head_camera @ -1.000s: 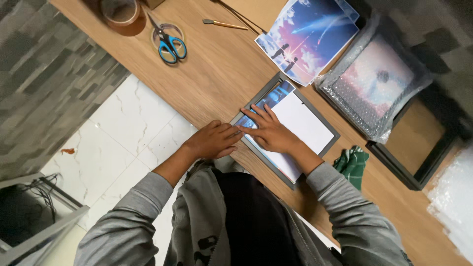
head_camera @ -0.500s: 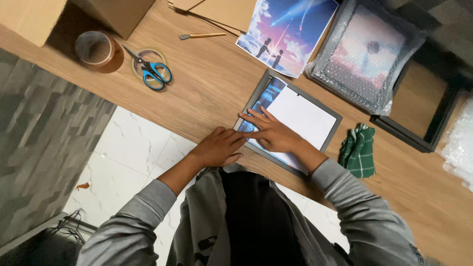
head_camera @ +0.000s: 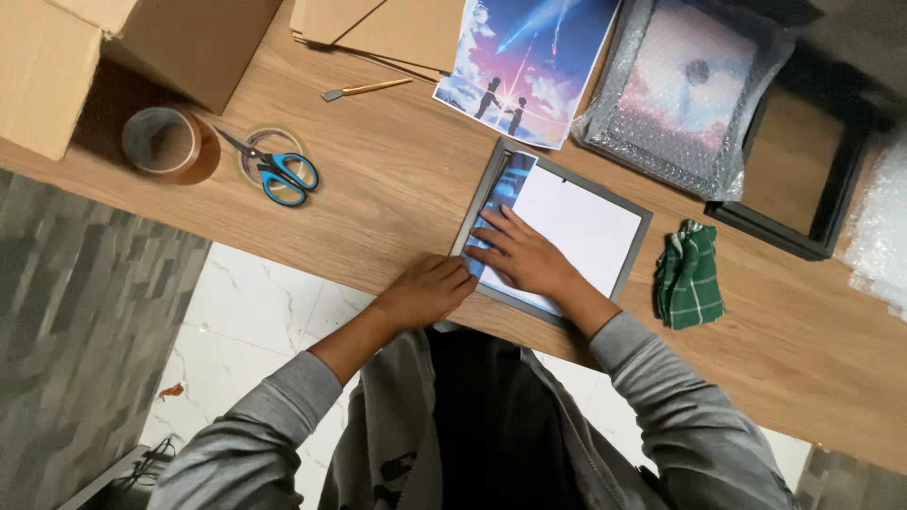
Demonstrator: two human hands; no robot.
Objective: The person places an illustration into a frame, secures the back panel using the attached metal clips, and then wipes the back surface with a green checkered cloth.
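The tabletop [head_camera: 397,179] runs as a wooden band from upper left to lower right of the frame. A box [head_camera: 104,47] sits at upper left, cardboard sheets [head_camera: 397,28] at top centre. At upper right a bubble-wrapped picture [head_camera: 685,90] lies beside a black frame [head_camera: 803,161]. A loose print [head_camera: 529,66] lies at top centre.

At centre lies the grey frame [head_camera: 553,231], face down, with a sheet [head_camera: 581,222] inside it, white back up, its left edge curled to show blue. Over the last second both hands have stayed on this left edge while the view has drifted; the sheet looks no flatter, so seating it seems unfinished.

The right hand [head_camera: 524,257] presses flat on the sheet, fingers spread, holding nothing. The left hand [head_camera: 425,291], loosely curled, touches the frame's lower left corner.

A green cloth [head_camera: 690,276] lies right of the frame. At left sit 2 tape rolls [head_camera: 165,142], with scissors [head_camera: 274,170] on 1. A small brush [head_camera: 364,90] lies at top.
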